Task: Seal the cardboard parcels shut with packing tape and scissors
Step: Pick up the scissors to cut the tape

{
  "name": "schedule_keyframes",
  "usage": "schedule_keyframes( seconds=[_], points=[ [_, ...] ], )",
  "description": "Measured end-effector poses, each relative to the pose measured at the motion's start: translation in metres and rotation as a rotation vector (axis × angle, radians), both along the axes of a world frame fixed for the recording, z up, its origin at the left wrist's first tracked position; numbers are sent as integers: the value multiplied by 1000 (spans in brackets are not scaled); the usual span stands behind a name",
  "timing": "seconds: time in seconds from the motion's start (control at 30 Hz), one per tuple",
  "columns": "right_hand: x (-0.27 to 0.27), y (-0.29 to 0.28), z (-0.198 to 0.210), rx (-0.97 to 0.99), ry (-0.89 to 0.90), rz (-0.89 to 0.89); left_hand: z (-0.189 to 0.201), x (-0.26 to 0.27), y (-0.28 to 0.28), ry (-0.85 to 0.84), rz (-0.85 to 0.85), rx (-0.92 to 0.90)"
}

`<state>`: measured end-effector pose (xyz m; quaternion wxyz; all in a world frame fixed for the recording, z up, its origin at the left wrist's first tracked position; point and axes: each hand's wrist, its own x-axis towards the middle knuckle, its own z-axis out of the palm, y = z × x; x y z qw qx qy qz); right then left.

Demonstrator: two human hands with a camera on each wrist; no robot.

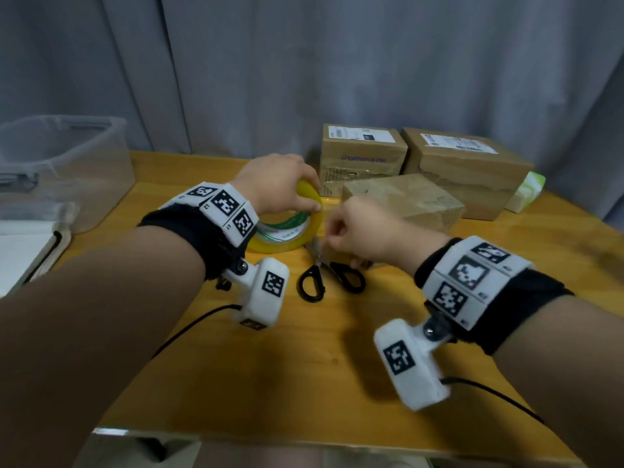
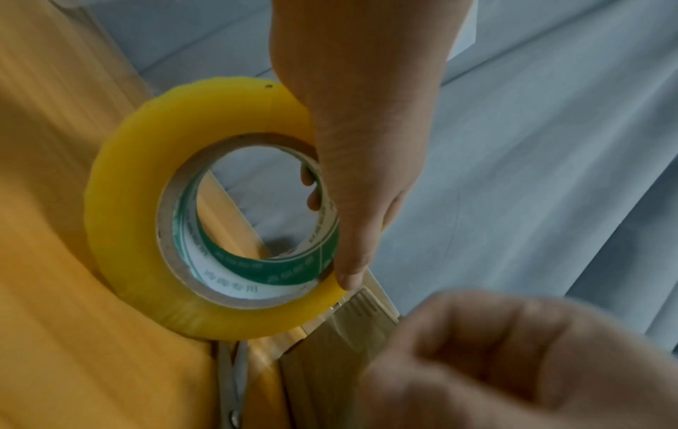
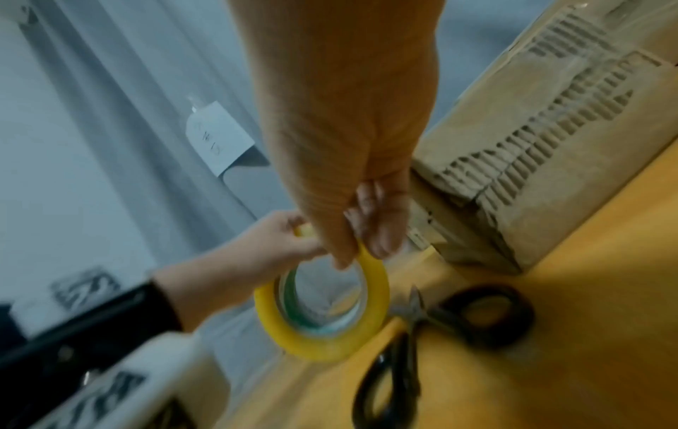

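On the wooden surface, three cardboard parcels sit toward the far side, the nearest parcel lying just beyond the hands. The tape roll stands on edge between them, its lower rim on the wood, gripped at the top by the left hand. The right hand, fingers pinched together at the roll's right rim, seems to be picking at the tape's free end. From there a strip would pull rightward, toward the parcel. Scissors lie closed just below.
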<state>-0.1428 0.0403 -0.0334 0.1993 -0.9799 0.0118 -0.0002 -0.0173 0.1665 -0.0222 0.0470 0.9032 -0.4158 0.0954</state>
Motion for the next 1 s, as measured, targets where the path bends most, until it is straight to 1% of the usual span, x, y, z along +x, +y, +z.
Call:
schedule_keyframes(
  seconds=[0.07, 0.13, 0.27, 0.4, 0.53, 0.6, 0.63, 0.67, 0.77, 0.8, 0.9, 1.0],
  points=[
    [2, 10, -11, -205, 83, 15, 0, -4, 0, -10, 6, 12],
    [5, 20, -20, -305, 142, -13, 1, -6, 1, -17, 18, 18],
    [7, 33, -18, -363, 316, -38, 1, -11, 3, -19, 24, 20],
    [-9, 29, 0, -394, 335, -60, 4, -20, 0, -31, 28, 77],
    [-33, 3, 24, -321, 395, -153, 15, -24, -6, 57, 41, 156],
    [-46, -13, 32, -244, 419, -198, 21, -26, -11, 91, 39, 196],
    [-52, -20, 32, -163, 418, -234, 23, -27, -13, 95, 35, 212],
    [-58, -26, 31, -42, 406, -277, 25, -29, -15, 89, 30, 225],
    [-72, -37, 24, 416, 370, -417, 26, -31, -17, 67, 25, 246],
    [-74, -36, 22, 522, 367, -443, 26, -31, -16, 72, 24, 246],
    [-75, -23, 16, 744, 438, -450, 27, -30, -13, 88, 24, 236],
    [-60, -12, 10, 879, 463, -470, 27, -26, -9, 106, 18, 208]
  ],
)
